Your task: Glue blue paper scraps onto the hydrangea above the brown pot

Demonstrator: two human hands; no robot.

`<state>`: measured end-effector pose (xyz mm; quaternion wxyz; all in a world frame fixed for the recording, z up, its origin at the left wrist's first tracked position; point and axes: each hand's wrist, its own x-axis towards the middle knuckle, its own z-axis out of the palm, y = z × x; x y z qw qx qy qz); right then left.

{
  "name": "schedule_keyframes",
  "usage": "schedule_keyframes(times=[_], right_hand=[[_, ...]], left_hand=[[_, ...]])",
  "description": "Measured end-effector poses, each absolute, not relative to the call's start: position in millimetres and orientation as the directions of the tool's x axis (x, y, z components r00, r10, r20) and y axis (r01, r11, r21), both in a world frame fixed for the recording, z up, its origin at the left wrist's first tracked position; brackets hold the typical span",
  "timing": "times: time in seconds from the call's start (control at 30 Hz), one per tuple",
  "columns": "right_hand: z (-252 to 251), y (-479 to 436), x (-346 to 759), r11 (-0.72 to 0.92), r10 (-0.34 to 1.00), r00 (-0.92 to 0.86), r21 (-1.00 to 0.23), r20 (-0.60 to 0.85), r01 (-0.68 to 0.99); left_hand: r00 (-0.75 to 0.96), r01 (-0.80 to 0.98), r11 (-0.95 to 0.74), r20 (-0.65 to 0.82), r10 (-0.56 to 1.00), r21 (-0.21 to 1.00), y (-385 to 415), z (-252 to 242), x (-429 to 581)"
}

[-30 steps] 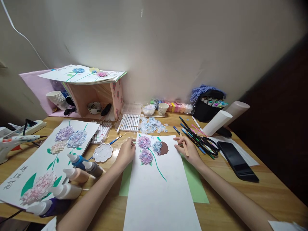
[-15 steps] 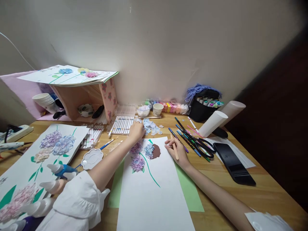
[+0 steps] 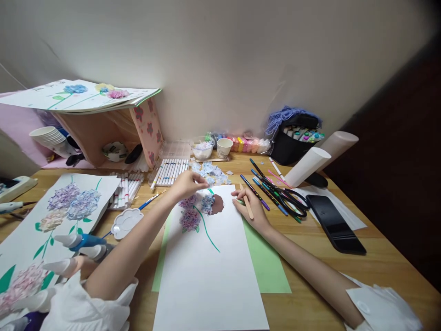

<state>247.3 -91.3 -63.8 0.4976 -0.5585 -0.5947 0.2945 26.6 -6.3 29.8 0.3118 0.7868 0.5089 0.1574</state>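
Note:
My left hand (image 3: 188, 186) is over the upper left of a white paper sheet (image 3: 210, 285), thumb and fingertips pinched together; whatever is between them is too small to make out. My right hand (image 3: 253, 209) rests at the sheet's upper right edge, a wooden craft stick (image 3: 248, 208) held slantwise among its fingers. Between the hands, the sheet bears purple flower heads (image 3: 189, 219), a partly covered blue flower head (image 3: 207, 204), a bare brown round patch (image 3: 217, 204) and a green stem (image 3: 206, 232). Pale blue paper scraps (image 3: 213, 172) lie in a heap behind the sheet.
A green sheet (image 3: 265, 262) lies underneath. On the right are pens, black scissors (image 3: 298, 207), a phone (image 3: 334, 223) and white rolls (image 3: 308, 166). Leftward are a marker box (image 3: 170, 172), a palette (image 3: 127, 224), glue bottles (image 3: 77, 241) and a finished flower picture (image 3: 103, 184).
My left hand has drawn back from the blue scrap heap toward me, over the sheet, fingers pinched. My right hand stays by the sheet's edge with the craft stick. The view has shifted slightly.

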Motion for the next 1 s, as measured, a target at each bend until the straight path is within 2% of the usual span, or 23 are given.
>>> schedule_keyframes(times=[0.07,0.13,0.2,0.33,0.43,0.57,0.83,1.0], right_hand=[[-60,-96,246,0.218,0.945,0.144,-0.892,0.295,0.397],[-54,-101,243,0.256,0.926,0.167,-0.889,0.338,0.379],[-48,-104,237,0.279,0.935,0.129,-0.908,0.331,0.313],[-45,-106,221,0.218,0.976,-0.017,-0.959,0.219,0.181],[-48,-103,212,0.181,0.983,-0.017,-0.975,0.180,0.129],[-46,-103,212,0.164,0.986,-0.028,-0.980,0.161,0.110],[-39,-117,240,0.116,0.992,-0.065,-0.968,0.104,0.221],[-37,-122,251,0.066,0.996,-0.064,-0.983,0.056,0.171]], left_hand=[[0.480,0.690,-0.229,-0.197,0.855,0.687,-20,29,26],[0.499,0.700,-0.210,-0.257,0.827,0.682,-30,23,29],[0.513,0.711,-0.236,-0.259,0.818,0.663,-34,16,33],[0.541,0.716,-0.293,-0.239,0.806,0.633,-36,11,41],[0.553,0.720,-0.330,-0.218,0.804,0.610,-36,13,43],[0.556,0.709,-0.326,-0.212,0.804,0.625,-41,15,41],[0.660,0.558,-0.255,-0.237,0.713,0.789,-49,19,56],[0.649,0.560,-0.202,-0.274,0.709,0.803,-51,27,71]])
